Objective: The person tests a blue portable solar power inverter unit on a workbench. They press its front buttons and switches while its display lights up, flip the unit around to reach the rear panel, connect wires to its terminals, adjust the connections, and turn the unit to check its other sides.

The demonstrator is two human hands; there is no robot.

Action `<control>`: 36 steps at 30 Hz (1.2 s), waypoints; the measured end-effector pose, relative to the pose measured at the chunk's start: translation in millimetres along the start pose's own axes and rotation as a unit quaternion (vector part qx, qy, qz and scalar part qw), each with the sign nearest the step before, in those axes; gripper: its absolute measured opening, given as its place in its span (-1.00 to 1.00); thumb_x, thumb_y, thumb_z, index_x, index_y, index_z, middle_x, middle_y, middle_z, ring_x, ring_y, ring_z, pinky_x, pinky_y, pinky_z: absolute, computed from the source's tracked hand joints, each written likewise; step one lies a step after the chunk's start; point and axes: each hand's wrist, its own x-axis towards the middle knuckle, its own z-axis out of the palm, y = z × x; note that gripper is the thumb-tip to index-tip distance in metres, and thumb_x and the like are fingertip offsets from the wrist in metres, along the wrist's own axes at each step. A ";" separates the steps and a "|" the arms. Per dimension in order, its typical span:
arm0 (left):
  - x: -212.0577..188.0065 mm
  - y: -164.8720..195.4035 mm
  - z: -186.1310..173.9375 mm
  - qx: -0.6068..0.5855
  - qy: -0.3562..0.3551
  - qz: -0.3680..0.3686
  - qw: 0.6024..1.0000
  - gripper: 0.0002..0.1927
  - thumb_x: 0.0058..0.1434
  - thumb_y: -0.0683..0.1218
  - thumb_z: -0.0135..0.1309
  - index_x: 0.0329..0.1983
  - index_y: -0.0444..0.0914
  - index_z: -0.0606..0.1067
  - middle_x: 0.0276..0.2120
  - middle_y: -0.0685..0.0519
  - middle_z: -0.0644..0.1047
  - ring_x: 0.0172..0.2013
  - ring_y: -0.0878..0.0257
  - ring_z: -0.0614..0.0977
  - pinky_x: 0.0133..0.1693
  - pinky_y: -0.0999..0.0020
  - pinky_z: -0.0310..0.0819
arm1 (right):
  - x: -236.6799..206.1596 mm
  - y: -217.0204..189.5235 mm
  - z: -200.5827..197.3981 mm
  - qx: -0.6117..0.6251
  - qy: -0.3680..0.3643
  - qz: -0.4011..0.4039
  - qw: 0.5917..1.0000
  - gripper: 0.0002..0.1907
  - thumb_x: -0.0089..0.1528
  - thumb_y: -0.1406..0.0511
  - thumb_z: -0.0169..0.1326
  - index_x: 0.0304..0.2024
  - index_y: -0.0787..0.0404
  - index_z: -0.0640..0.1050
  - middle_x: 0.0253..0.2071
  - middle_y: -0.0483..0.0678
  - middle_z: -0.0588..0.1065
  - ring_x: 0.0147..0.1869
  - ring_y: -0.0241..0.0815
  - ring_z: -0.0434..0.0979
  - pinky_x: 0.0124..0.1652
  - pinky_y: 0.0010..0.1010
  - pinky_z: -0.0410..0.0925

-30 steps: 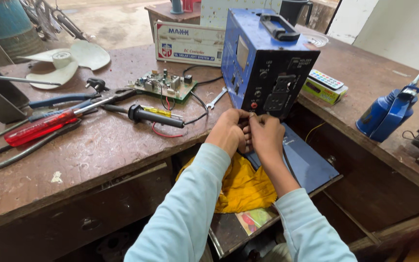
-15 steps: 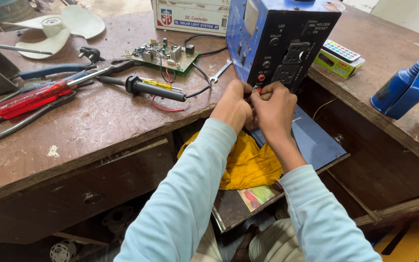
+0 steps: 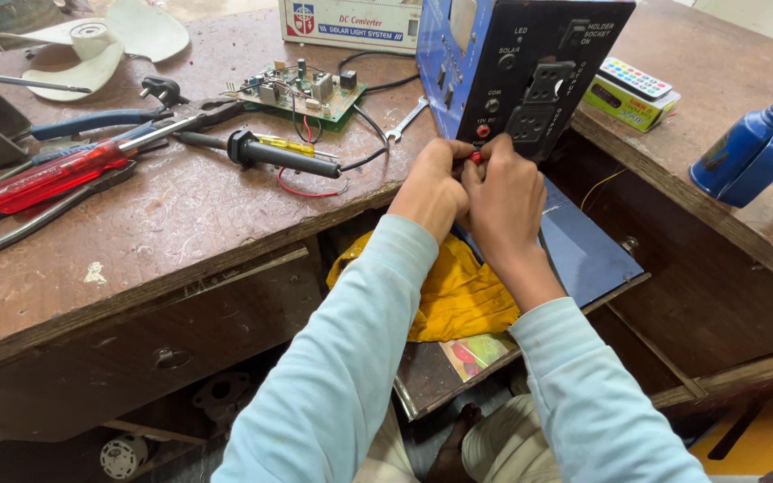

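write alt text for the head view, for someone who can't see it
Both hands, left hand and right hand, pinch a small red part low on the black front panel of a blue box at a worn wooden workbench. A red-handled screwdriver, soldering iron and green circuit board lie left.

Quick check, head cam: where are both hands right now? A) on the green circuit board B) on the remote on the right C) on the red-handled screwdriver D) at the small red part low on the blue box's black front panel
D: the left hand and right hand meet at the small red part low on the black panel of the blue box; the red-handled screwdriver and circuit board lie untouched.
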 end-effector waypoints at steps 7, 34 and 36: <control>-11.0 4.5 -1.0 0.065 0.018 -0.021 0.997 -0.92 0.19 -0.23 0.07 -0.35 -0.38 0.45 -0.39 -0.11 0.54 -0.41 0.01 0.58 -0.35 0.09 0.51 | -1.1 0.0 3.7 0.095 0.015 0.030 0.995 -0.84 0.22 0.37 0.18 -0.26 0.38 0.51 -0.40 0.19 0.61 -0.28 0.17 0.67 -0.23 -0.11 0.47; 4.1 1.3 -10.7 0.170 0.017 -0.067 0.983 -0.76 0.38 0.09 0.06 -0.24 -0.16 0.51 -0.32 0.03 0.56 -0.30 0.07 0.57 -0.20 -0.05 0.49 | -3.5 -4.2 2.7 0.213 0.044 0.102 0.971 -0.83 0.19 0.42 0.24 -0.29 0.40 0.50 -0.37 0.11 0.63 -0.28 -0.10 0.73 -0.29 -0.35 0.51; 4.5 -0.5 -13.0 0.247 0.014 -0.039 0.968 -0.74 0.34 0.16 0.03 -0.28 -0.09 0.48 -0.34 0.05 0.55 -0.33 0.04 0.52 -0.24 -0.03 0.44 | -4.0 -5.2 2.2 0.221 0.040 0.121 0.967 -0.84 0.18 0.42 0.23 -0.29 0.39 0.50 -0.38 0.11 0.64 -0.28 -0.10 0.73 -0.29 -0.35 0.51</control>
